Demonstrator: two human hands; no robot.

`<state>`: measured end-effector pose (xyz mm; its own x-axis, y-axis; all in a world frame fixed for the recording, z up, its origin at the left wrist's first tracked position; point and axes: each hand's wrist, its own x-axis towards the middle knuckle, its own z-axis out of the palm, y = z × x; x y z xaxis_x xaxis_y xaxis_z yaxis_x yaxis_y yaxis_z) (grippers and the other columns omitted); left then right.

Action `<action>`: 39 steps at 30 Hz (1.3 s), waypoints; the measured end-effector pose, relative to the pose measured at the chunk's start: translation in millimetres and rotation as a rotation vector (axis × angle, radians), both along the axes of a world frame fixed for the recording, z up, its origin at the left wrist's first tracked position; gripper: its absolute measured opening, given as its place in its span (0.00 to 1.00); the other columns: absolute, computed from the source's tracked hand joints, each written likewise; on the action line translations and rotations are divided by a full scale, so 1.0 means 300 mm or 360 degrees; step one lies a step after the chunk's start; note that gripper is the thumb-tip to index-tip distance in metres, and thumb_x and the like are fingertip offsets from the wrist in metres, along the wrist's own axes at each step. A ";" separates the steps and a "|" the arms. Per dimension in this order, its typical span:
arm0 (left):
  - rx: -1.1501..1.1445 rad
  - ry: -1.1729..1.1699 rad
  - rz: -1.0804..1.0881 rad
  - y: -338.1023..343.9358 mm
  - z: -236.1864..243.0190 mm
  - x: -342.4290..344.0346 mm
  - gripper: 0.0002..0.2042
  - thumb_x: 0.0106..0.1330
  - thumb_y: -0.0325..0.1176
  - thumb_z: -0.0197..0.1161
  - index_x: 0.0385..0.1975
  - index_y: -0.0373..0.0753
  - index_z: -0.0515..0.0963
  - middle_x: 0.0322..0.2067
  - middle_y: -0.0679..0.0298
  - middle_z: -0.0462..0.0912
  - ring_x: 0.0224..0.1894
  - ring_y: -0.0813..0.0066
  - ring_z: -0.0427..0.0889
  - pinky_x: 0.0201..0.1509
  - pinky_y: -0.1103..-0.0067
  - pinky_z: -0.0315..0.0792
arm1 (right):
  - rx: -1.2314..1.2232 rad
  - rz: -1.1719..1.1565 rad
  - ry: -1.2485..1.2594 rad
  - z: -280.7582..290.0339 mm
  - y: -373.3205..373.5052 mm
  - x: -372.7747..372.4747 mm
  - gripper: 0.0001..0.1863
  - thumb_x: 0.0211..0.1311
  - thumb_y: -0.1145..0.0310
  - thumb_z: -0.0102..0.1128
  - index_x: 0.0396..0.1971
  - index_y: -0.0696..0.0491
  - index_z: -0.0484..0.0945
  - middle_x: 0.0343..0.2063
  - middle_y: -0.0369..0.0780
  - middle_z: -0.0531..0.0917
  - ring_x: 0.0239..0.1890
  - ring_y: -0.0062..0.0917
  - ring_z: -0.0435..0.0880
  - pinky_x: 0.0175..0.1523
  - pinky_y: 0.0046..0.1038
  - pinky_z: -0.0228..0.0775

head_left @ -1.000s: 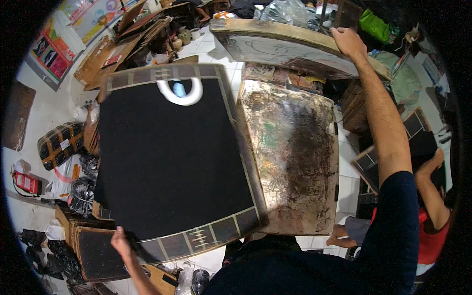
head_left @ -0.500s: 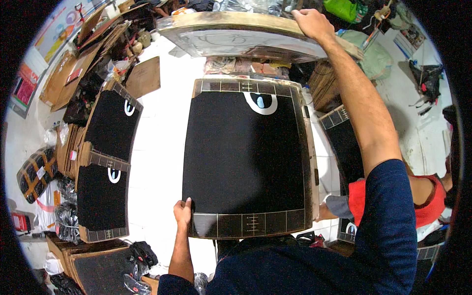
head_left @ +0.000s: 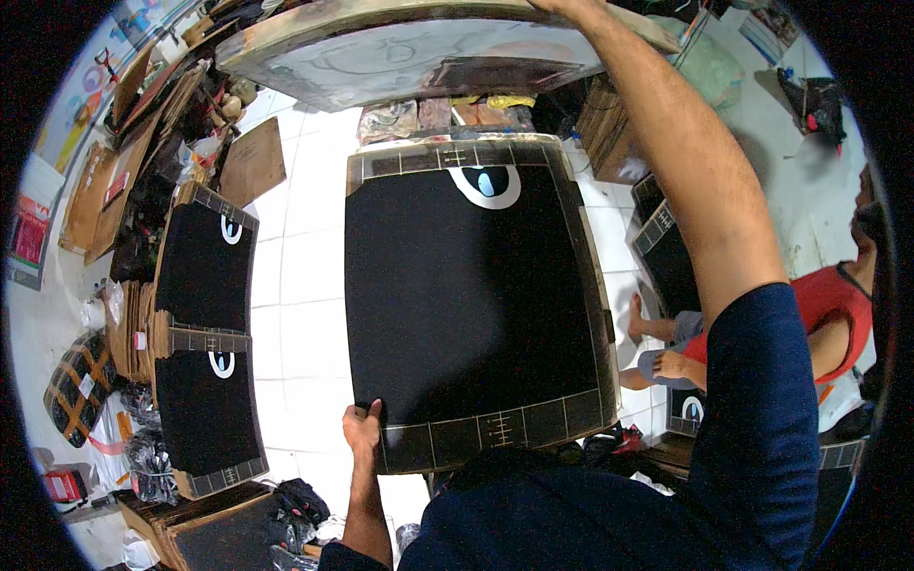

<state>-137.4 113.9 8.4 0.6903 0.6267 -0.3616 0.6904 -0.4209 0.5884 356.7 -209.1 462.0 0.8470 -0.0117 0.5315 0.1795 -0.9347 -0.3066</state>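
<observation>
A large board covered with black cloth lies before me, a white-ringed blue eye print near its far edge. My left hand grips the board's near left corner, thumb on top and fingers wrapped over the side. Beyond the board, a wooden-framed printing screen stands tilted up, its pale underside with a drawn outline facing me. With my arm stretched out, my right hand holds the screen's upper edge; the picture's rim cuts off part of it.
Two similar black boards with eye prints lie at left, near stacked cardboard. At right sits a person in a red top, beside more black boards. A tape-wrapped black parcel is far left. White floor tiles show between.
The screen appears higher and farther left, with my right hand now at the picture's top rim. My left hand keeps its hold on the corner. The whole view has shifted slightly; the seated person shows more.
</observation>
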 end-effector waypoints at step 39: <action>0.0576 0.0274 -0.1457 -0.750 0.158 1.884 0.59 0.51 0.72 0.72 0.81 0.63 0.44 0.81 0.51 0.28 0.80 0.35 0.29 0.69 0.24 0.44 | -0.0120 0.0665 0.0069 0.047 -0.077 -0.016 0.23 0.76 0.55 0.42 0.38 0.54 0.85 0.28 0.44 0.85 0.32 0.31 0.86 0.37 0.38 0.82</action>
<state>427.8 -111.1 55.8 0.9184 -0.0284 -0.3946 0.0740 -0.9675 0.2418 351.8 -232.3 476.0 0.7921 0.3749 0.4817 0.5363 -0.8044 -0.2558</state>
